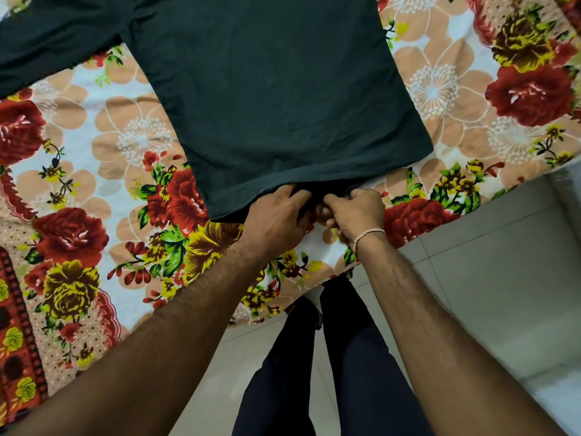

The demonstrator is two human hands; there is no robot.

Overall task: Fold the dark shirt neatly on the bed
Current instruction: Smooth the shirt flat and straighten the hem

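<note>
Shirt [276, 99] lies flat on bed [94, 190]; left hand [276, 215] and right hand [355, 212] pinch its hem: spread grips apart, lift evenly.

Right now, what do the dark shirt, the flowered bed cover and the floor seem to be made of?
Dark green-black shirt: soft matte cloth, likely cotton knit; it lies limp with faint creases. Flowered bed cover: thin printed woven cloth, slightly glossy. Pale floor: glazed tile, probably ceramic; grout lines and soft reflections show.
</note>
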